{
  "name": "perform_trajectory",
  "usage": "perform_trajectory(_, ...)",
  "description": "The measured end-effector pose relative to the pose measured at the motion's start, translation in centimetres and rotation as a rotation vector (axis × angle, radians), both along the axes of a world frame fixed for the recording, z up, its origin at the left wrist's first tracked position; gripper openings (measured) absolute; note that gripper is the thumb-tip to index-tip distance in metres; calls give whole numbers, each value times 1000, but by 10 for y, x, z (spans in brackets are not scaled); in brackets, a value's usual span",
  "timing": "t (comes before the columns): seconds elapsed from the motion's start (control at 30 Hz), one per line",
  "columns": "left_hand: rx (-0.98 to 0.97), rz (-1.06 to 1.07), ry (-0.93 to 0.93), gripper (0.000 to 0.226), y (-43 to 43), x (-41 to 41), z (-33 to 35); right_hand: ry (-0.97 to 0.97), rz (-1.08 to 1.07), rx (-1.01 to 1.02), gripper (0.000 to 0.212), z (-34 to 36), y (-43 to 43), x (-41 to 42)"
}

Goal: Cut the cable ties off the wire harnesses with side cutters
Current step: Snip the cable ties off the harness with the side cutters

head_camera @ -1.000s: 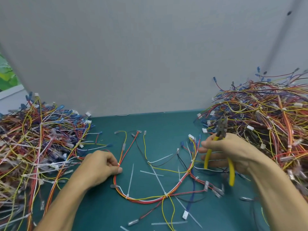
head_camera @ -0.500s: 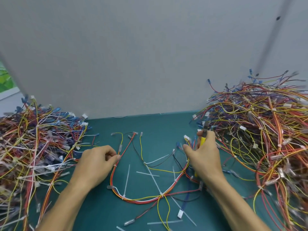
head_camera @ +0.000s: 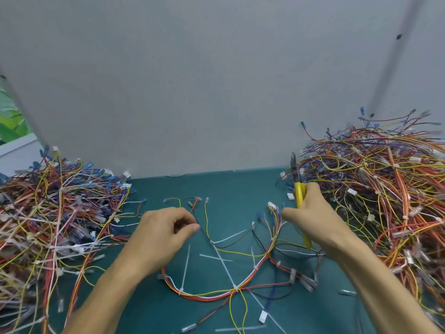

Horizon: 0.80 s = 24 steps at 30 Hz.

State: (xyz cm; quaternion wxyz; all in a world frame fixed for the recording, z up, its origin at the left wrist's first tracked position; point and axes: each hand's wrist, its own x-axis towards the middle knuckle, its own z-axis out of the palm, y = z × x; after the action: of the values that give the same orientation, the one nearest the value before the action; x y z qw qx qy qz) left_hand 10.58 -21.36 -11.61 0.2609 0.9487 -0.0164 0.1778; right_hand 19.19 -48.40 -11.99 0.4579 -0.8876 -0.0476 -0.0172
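While the left hand [head_camera: 166,233] pinches the harness [head_camera: 209,297] end, the right hand [head_camera: 313,218] grips side cutters [head_camera: 298,189], just right of a cable tie [head_camera: 272,239].

The right hand [head_camera: 310,220] covers most of the yellow handles of the side cutters [head_camera: 298,186]; only the dark head and short pieces of handle show. The left hand [head_camera: 163,235] hides one end of the wire harness [head_camera: 216,295], and it is not clear if its fingers [head_camera: 179,213] pinch a wire. The left pile [head_camera: 48,225] and the right pile [head_camera: 385,201] are cut by the picture edges.
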Motion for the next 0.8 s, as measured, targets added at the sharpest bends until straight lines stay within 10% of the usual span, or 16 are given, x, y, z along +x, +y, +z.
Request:
perform_trajectory(0.33, -46, -271, 277, 8, -61, 37, 9, 65, 234, -721, 30, 11, -34, -9)
perform_trajectory(0.57, -353, -172, 366, 30, -96, 59, -36, 53, 284, -832, 38, 10, -44, -7)
perform_trajectory(0.8, -431, -126, 342, 5, -106, 63, -49, -11, 311, -898, 48, 6, -46, -2)
